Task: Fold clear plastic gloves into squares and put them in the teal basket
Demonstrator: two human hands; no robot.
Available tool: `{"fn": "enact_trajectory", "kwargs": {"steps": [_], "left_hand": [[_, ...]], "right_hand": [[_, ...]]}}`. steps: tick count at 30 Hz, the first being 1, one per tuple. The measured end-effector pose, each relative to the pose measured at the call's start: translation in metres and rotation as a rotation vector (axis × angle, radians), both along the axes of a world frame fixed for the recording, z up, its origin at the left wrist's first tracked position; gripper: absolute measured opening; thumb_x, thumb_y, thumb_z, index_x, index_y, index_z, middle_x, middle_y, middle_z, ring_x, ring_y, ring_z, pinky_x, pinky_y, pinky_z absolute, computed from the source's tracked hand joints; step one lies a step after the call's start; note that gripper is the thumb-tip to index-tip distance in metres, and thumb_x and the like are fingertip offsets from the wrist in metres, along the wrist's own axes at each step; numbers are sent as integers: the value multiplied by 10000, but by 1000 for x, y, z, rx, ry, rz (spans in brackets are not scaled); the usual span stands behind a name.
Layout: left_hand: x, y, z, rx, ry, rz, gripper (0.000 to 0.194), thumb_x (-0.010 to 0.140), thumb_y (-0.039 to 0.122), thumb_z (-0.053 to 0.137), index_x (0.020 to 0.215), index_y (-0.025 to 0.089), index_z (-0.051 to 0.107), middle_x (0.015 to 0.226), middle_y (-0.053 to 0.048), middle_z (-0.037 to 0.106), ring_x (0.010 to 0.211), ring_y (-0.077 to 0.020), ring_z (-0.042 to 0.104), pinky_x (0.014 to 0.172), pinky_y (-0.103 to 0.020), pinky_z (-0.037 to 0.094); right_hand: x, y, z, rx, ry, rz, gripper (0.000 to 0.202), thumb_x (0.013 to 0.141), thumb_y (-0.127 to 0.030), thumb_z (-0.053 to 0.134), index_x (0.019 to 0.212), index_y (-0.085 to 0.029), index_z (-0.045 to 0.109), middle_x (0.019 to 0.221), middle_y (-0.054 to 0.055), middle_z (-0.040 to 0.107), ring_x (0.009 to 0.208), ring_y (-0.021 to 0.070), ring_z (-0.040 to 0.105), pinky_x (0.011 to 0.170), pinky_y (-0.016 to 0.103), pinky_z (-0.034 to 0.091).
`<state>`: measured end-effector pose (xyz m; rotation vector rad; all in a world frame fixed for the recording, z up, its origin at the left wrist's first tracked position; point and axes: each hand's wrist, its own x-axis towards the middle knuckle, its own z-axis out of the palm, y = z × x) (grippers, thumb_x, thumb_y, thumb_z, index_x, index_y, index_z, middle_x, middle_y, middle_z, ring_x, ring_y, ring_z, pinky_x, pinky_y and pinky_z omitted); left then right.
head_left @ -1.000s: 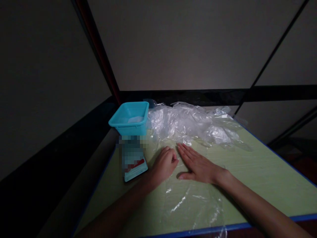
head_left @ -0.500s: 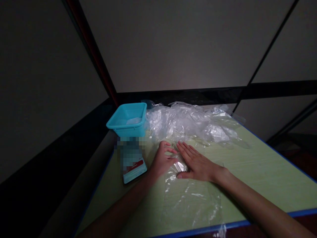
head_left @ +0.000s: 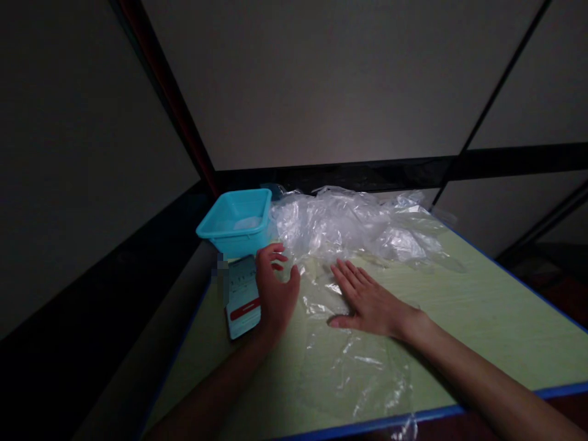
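A clear plastic bag (head_left: 353, 367) lies spread on the pale green table, its lower corner hanging over the front edge. My right hand (head_left: 365, 300) rests flat on the bag's upper part, fingers together and stretched, thumb apart. My left hand (head_left: 278, 291) is left of the bag, thumb and curled fingers apart, with nothing between them. Beside it, partly covered by the hand, lies a phone (head_left: 243, 300) with a lit screen and a red bar. Behind both hands is a heap of crumpled clear plastic bags (head_left: 340, 220).
A turquoise plastic basin (head_left: 236, 233) stands at the table's back left corner with something whitish inside. The table (head_left: 482, 331) has a blue edge. A light panelled wall (head_left: 321, 86) rises behind it, with a dark wall to the left.
My left hand has moved left, away from my right hand and the bag, to beside the phone. My right hand has stayed flat on the bag.
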<state>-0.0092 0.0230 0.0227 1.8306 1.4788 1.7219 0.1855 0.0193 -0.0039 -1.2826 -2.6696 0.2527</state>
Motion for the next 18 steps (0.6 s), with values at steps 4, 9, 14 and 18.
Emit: {"fn": "enact_trajectory", "kwargs": {"steps": [4,9,14,18], "left_hand": [[11,-25,0,151,316,-377,160,733,76,492,794,223,505,806,1,577,790,-155,565,734,-284,456],[36,-52,-9,181,886,-1010,226,847,196,454,1038,146,566,1077,-72,644,1011,-180,581,882,-279,444],[44,-59,-13,67,1001,-1219,587,899,401,424,1333,17,335,1418,-153,354,1353,-191,199,1094,-289,208],[44,-62,-12,42,1024,-1251,547,909,354,383,1345,28,329,1441,-138,313,1350,-202,204,1099,-324,199]], "right_hand": [[6,2,14,96,21,-23,924,762,-716,397,1411,-72,260,1455,213,219,1339,363,146,1058,554,187],[7,5,38,57,355,194,383,940,-338,341,1239,-177,519,1281,91,538,1197,191,469,995,390,389],[-10,-1,29,-96,212,554,423,944,-263,351,1338,-121,407,1382,94,430,1292,152,340,1066,338,296],[-18,5,15,-88,65,612,574,926,-387,392,1422,-151,225,1477,85,227,1360,171,151,1111,402,148]]}}
